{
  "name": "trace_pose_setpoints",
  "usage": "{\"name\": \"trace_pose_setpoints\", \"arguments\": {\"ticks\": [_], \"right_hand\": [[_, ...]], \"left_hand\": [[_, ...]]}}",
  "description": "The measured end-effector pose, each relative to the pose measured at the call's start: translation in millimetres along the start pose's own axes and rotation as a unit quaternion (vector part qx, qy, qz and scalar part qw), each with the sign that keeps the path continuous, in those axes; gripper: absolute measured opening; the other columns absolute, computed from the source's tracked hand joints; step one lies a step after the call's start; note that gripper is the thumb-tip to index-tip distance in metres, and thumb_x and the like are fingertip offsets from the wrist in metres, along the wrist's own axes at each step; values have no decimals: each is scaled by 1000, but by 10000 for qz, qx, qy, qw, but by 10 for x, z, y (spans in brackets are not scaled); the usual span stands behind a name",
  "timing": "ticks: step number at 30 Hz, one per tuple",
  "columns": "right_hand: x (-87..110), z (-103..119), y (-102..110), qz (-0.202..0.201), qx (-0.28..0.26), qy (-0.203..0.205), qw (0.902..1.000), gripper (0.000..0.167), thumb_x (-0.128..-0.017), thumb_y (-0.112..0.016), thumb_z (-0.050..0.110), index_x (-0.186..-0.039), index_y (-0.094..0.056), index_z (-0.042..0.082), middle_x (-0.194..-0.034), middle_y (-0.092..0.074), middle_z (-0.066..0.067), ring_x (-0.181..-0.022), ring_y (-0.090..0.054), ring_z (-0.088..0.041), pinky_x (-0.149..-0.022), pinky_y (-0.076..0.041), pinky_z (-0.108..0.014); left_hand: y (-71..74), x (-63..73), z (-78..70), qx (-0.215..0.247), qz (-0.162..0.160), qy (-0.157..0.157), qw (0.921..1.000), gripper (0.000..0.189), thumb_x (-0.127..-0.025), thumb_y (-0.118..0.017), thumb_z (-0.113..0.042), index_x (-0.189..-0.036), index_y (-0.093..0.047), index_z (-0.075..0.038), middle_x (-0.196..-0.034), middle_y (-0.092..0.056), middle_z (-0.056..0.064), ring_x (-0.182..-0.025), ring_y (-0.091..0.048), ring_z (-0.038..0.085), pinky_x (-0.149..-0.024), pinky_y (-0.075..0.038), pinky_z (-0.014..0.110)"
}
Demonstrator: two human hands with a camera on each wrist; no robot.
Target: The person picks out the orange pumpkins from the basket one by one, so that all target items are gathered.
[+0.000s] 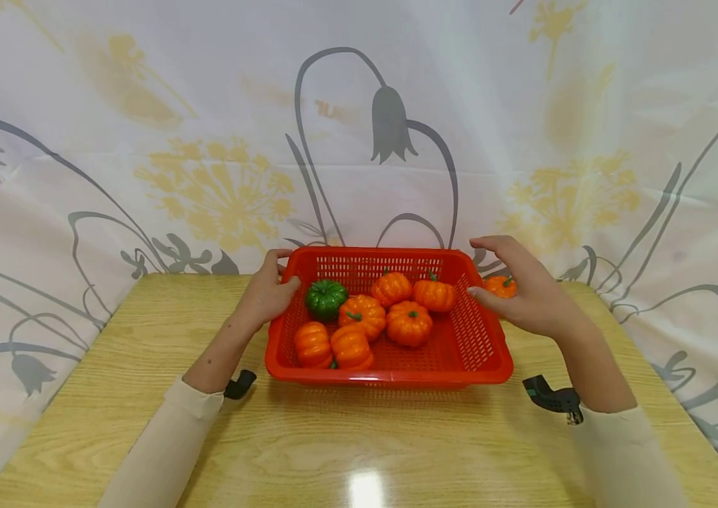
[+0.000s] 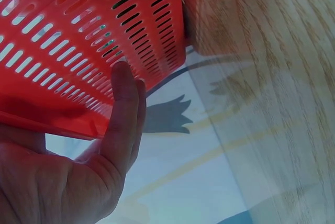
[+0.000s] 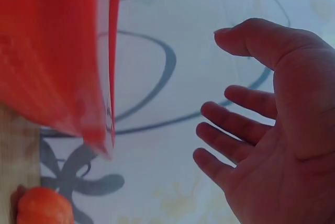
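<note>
A red plastic basket (image 1: 390, 377) with slotted walls holds several small orange pumpkins (image 1: 409, 324) and one dark green pumpkin (image 1: 325, 300). My left hand (image 1: 270, 291) grips the basket's left rim, thumb over the top and fingers against the outer wall; the left wrist view shows those fingers (image 2: 123, 109) along the slots. On the other side, my right hand (image 1: 533, 293) is held near the right rim with thumb and fingers spread. The right wrist view shows a gap between that hand (image 3: 282, 124) and the basket (image 3: 52, 51), and nothing in its grasp.
Another orange pumpkin (image 1: 500, 286) lies outside the basket on the right, partly hidden by my right hand. The wooden table (image 1: 346, 437) backs onto a patterned cloth (image 1: 346, 176) that also hangs at both sides.
</note>
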State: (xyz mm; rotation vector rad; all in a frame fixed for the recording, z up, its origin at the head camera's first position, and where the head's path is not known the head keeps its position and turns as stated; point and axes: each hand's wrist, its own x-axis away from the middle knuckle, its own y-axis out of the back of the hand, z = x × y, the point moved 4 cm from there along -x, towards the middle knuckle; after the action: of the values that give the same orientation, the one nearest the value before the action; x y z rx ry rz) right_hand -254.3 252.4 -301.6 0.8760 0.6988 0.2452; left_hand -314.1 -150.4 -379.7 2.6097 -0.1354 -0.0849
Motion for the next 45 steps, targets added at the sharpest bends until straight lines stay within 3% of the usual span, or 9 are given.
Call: {"name": "trace_pose_setpoints", "arguments": {"ticks": [4, 7, 10, 19, 29, 38, 45], "right_hand": [[-24, 150, -112, 193, 1, 64, 9998, 69, -92, -82, 11, -153, -49, 11, -150, -52, -6, -128, -55, -27, -105, -48, -40], [-34, 252, -195, 330, -15, 17, 9995, 69, -93, -82, 14, -153, -50, 12, -151, -52, -4, -135, -52, -27, -111, -47, -53], [-47, 363, -287, 490, -2, 146, 9987, 67, -93, -81, 15, -153, -50, 12, -153, -50, -6, -141, -49, -29, -114, -44, -59], [-83, 642, -569, 928, -178, 833, 9920, 61, -92, -81, 15, -148, -56, 15, -152, -51, 1, -143, -46, -20, -115, -48, -43], [-147, 827, -867, 1535, -257, 682, 9855, 52, -96, -78, 25, -145, -60, 21, -145, -52, 9, -133, -54, -17, -111, -52, -41], [-224, 984, -1135, 1976, -235, 992, 9750, 51, -98, -77, 28, -145, -61, 16, -148, -52, 2, -133, -56, -20, -111, -52, -40], [-295, 1032, -1286, 2361, 47, 916, 9674, 52, -101, -72, 35, -149, -60, 17, -152, -51, 3, -131, -57, -18, -111, -52, -40]], "left_hand": [[1, 3, -6, -22, -5, 2, 10000, 59, -108, -52, -17, -162, -29, -10, -126, -55, 22, -96, -72, 37, -71, -67, 41], [-2, 6, -9, -33, 4, 22, 10000, 59, -108, -52, -17, -163, -29, -10, -127, -55, 22, -96, -72, 37, -71, -67, 40], [-2, 6, -9, -37, 4, 26, 10000, 60, -108, -52, -17, -163, -29, -10, -127, -55, 22, -96, -72, 37, -71, -67, 41], [5, 8, -19, -71, -41, -11, 10000, 59, -108, -53, -16, -162, -29, -9, -125, -56, 22, -95, -73, 37, -69, -67, 40], [7, 6, -13, -146, -64, -10, 9999, 59, -108, -53, -17, -162, -30, -9, -125, -57, 22, -95, -73, 37, -70, -67, 40], [1, 7, -20, -74, -57, -10, 10000, 60, -107, -54, -16, -161, -30, -9, -124, -56, 22, -96, -73, 38, -70, -67, 41], [-3, 8, -21, -76, -71, -12, 9999, 60, -106, -54, -15, -161, -31, -8, -124, -57, 22, -95, -73, 38, -69, -67, 41]]}}
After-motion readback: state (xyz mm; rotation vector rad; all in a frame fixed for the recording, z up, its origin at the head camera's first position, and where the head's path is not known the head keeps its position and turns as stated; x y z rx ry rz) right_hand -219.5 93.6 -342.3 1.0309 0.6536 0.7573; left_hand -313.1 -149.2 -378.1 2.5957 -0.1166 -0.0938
